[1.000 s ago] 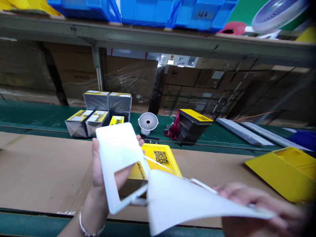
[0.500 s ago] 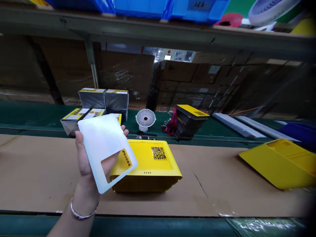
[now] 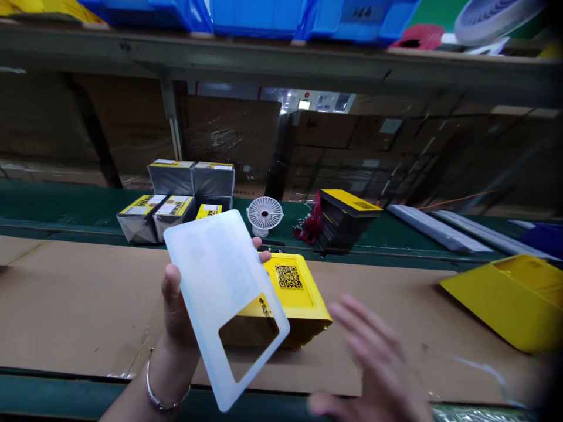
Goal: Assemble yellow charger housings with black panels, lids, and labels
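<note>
A pale, translucent flat panel point(image 3: 211, 264) with a rectangular cut-out near its lower end is held tilted in my left hand point(image 3: 178, 310), thumb on its left edge and fingertips showing past its right edge. Behind it, a yellow housing point(image 3: 308, 293) with a QR code on top lies on the brown cardboard surface, partly hidden by the panel. To the right of the panel and just in front of the housing is my right hand point(image 3: 373, 363), blurred, with fingers apart and nothing in it.
Another yellow housing point(image 3: 510, 305) rests at the right. At the back stand wrapped boxes point(image 3: 176, 211), a small white fan point(image 3: 264, 215), a dark stack with a yellow top point(image 3: 349, 220) and grey strips point(image 3: 435, 227). Blue bins point(image 3: 259, 17) sit on the overhead shelf point(image 3: 272, 58).
My right hand has come into view at the lower right. My left hand has moved right and down with the panel, which now covers more of the yellow housing.
</note>
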Available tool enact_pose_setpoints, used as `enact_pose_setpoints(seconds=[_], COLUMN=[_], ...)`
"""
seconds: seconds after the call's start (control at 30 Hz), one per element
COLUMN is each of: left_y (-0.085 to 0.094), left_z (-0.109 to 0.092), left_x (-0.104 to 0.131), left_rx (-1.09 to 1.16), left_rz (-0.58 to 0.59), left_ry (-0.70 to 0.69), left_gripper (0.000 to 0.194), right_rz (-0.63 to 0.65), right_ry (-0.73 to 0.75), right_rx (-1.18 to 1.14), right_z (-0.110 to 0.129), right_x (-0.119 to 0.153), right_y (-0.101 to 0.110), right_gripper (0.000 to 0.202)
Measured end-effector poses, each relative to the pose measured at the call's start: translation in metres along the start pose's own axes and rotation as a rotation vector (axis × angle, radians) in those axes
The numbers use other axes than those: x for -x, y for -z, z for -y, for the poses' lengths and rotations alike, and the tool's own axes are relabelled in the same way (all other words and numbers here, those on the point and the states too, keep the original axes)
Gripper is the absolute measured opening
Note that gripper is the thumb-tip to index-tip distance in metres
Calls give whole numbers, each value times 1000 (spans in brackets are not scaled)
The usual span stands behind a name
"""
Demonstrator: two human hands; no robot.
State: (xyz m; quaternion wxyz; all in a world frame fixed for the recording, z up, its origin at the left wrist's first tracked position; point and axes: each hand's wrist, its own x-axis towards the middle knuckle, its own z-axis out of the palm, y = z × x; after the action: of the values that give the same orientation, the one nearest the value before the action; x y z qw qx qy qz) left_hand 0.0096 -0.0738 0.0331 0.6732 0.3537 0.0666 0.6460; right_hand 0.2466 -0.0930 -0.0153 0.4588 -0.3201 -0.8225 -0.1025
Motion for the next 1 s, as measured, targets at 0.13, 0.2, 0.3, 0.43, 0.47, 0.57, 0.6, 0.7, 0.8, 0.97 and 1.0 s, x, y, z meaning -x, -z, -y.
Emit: enact_pose_setpoints(seconds=[0.13,0.2,0.3,0.43,0.47,0.57,0.6,0.7,0.8,0.97,1.0], left_y=[4,13,25,22,20,20,23,37,49,53,53], left_z=[8,9,2,-20,-24,-30,-29,-20,-8,2,3], left_x=[5,3,-3,-9,-11,-21,-25,-36,-43,-40,-39], left_rx=[-15,-137,-680,-1763,-1934,-2078,-2060,-1985,-1885,-1841,-1835], left_rz=[17,23,16,205,289,422,416,337,289,258,251], left_ry=[73,70,-83,-357,-330,-102,-40,94,198,214,217], left_gripper=[98,105,127,130,118,88,85,88,92,93,93], right_rz=[149,97,-47,-49,-13,39,35,93,281,368,352], right_ry=[296,213,-125,-691,-800,-1003,-1006,-826,-690,-754,-772], right_rx=[-95,-177,-281,-638,-765,-961,-915,-513,-212,-318,-354], right_z=[20,21,18,15,12,0,-5,-23,-38,-56,-60], right_x=[-21,-26,-33,-45,-48,-51,-49,-36,-21,-6,-4], right_y=[-24,-27,-25,-22,-22,-24,-25,-27,-28,-28,-28], right_gripper=[66,62,49,19,22,50,58,61,48,50,50])
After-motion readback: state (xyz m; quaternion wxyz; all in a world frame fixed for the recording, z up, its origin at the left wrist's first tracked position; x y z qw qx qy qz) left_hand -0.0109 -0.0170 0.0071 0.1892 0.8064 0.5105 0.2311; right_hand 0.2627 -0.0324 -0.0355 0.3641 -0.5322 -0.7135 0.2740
